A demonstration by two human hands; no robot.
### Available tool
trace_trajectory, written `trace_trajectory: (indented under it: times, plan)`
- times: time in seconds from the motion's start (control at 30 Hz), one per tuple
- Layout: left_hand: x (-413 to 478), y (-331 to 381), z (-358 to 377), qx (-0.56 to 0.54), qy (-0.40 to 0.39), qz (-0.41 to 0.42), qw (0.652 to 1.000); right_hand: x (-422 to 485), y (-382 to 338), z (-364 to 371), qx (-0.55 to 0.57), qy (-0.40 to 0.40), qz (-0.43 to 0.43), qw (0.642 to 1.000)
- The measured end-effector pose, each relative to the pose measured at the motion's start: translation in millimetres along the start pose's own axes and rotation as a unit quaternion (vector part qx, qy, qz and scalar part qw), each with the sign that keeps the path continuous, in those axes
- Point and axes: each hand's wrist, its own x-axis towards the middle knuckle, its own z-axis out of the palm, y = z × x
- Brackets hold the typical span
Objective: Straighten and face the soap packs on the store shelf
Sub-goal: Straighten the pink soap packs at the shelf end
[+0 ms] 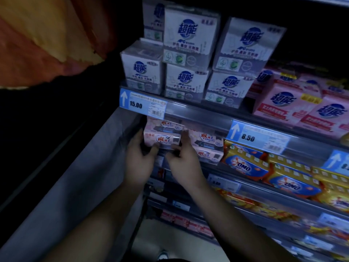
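A pink soap pack (162, 139) with a red logo sits at the left end of the second shelf, its printed face turned outward. My left hand (139, 159) grips its left end, thumb curled under the front edge. My right hand (184, 161) holds its right end, fingers reaching up along the side. Another pink pack (164, 124) lies just above it, partly hidden by the shelf rail. More pink packs (205, 146) are stacked directly to the right.
White soap boxes (187, 80) are stacked on the shelf above, pink boxes (287, 103) to their right. Yellow and blue OMO packs (245, 167) fill the second shelf's right side. A grey side panel (90, 167) borders the shelf on the left. Price tags (143, 105) line the rails.
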Motion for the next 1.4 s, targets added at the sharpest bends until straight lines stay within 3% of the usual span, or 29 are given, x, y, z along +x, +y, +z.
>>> trace_trajectory:
  times: [0.13,0.33,0.57,0.73,0.93,1.1,1.27,1.4]
  plan:
    - [-3,5,-2,-0.081,0.006,-0.039,0.996,-6,-2,-5,0.1,0.021,0.007,0.995]
    - [-31,23,-17,-0.149,0.051,-0.025,0.987,-34,3,-23,0.14,0.007,-0.042,0.989]
    - [-64,54,-17,-0.111,-0.05,-0.036,0.992,-78,25,-65,0.188,0.018,-0.016,0.982]
    - [-80,62,1,-0.201,-0.124,0.015,0.972,-104,38,-97,0.216,-0.015,-0.043,0.975]
    - [-94,75,18,-0.276,-0.213,0.014,0.937,-123,52,-125,0.246,0.013,-0.067,0.967]
    - [-97,85,32,-0.274,-0.237,-0.004,0.932,-133,55,-141,0.222,0.026,-0.076,0.972]
    - [-89,87,31,-0.232,-0.309,-0.012,0.922,-137,57,-152,0.194,0.035,-0.055,0.979]
    - [-83,86,25,-0.147,-0.285,-0.029,0.947,-133,61,-163,0.132,0.007,-0.045,0.99]
